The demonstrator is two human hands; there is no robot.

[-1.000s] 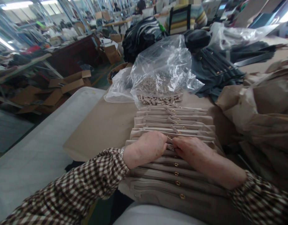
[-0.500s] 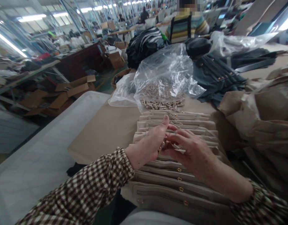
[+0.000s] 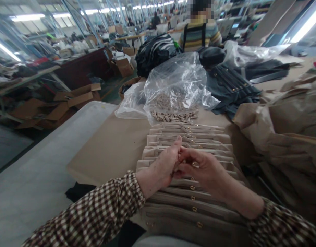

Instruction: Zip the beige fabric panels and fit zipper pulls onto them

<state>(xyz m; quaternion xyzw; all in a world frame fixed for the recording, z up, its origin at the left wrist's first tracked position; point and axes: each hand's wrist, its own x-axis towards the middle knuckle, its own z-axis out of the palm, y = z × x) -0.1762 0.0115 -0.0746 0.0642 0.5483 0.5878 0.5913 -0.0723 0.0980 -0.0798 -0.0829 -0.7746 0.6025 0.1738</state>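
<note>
A fanned stack of beige fabric pieces (image 3: 211, 133) with gold-coloured snaps lies on the table before me. Above its middle, my left hand (image 3: 161, 168) and my right hand (image 3: 203, 169) meet, fingers pinched together on a small gold-coloured fitting that I can barely see. A ring shows on my right hand. Beyond the stack, small beige tabs (image 3: 173, 116) spill from a clear plastic bag (image 3: 178, 82).
Beige cloth (image 3: 289, 137) is heaped at the right. Dark garments (image 3: 232, 87) and black bags lie further back. A person in a striped top (image 3: 199, 32) sits across the table. A white surface (image 3: 45, 164) runs along the left, with cardboard boxes (image 3: 70, 96) on the floor.
Both hands lifted off the fabric stack where they pressed flat, and now pinch together just above it. The view tilted slightly.
</note>
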